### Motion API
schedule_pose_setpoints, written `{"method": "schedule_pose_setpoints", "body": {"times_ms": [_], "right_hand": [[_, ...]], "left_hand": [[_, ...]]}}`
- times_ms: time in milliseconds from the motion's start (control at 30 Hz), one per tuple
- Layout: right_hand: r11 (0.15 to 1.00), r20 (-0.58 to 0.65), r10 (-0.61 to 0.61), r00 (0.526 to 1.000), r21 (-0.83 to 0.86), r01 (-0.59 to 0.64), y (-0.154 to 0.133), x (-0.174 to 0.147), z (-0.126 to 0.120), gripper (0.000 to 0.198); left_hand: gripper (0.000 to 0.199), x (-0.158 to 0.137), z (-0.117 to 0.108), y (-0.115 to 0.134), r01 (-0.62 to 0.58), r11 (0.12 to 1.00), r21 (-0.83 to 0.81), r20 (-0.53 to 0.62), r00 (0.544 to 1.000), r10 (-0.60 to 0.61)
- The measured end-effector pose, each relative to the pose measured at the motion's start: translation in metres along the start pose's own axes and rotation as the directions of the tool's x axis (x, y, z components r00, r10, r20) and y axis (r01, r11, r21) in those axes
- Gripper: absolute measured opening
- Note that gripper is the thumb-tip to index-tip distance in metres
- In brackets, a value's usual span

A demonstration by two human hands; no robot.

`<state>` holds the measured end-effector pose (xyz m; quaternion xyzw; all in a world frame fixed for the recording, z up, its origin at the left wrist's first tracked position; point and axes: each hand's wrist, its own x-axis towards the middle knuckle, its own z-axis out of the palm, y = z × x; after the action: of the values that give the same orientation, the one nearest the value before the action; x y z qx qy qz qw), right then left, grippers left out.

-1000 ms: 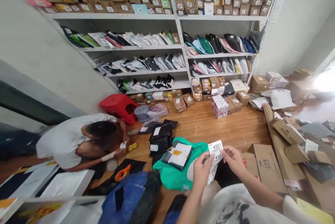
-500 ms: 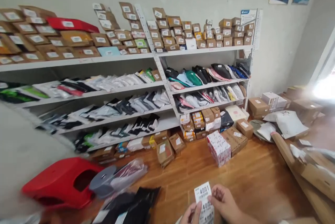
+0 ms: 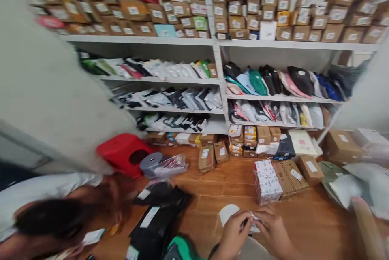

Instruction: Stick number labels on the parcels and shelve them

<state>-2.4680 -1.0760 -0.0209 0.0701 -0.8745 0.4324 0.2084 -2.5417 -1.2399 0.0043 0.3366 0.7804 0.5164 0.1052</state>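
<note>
Black packages [image 3: 161,227] on floor [image 3: 212,189], boxes [image 3: 132,10] on shelves [image 3: 298,45]

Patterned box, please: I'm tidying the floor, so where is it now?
In the head view, the patterned box stands on the wooden floor, right of centre, immediately left of a flat brown box.

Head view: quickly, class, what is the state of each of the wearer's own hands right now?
Left hand: closed, fingers pinching white paper.
Right hand: closed, fingers pinching the same white paper.
</note>
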Motion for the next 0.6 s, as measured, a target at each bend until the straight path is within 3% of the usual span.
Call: {"method": "schedule_pose_setpoints", "body": {"times_ms": [167, 333, 467, 600], "right_hand": [[0.998, -0.084, -0.070, 0.994, -0.005, 0.070, 0.049, 0.007, 0.000, 0.027], [0.998, -0.039, -0.059, 0.997, 0.018, 0.060, 0.075, 0.051, 0.022, 0.029], [0.995, 0.042, -0.014, 0.999, 0.096, 0.010, 0.087, 0.113, 0.074, 0.043], [0.975, 0.252, -0.137, 0.958, 0.207, 0.085, 0.097, 0.198, 0.141, 0.040]], "left_hand": [[0.022, 0.035, 0.000, -0.011, -0.029, 0.991, 0.132, 0.188, 0.982, 0.004], [0.022, 0.066, -0.022, -0.039, -0.027, 0.989, 0.145, 0.157, 0.988, 0.004], [0.023, 0.087, -0.070, -0.085, 0.018, 0.986, 0.167, 0.093, 0.995, -0.034], [0.021, 0.107, -0.141, -0.148, 0.114, 0.974, 0.197, 0.105, 0.985, -0.137]]}}
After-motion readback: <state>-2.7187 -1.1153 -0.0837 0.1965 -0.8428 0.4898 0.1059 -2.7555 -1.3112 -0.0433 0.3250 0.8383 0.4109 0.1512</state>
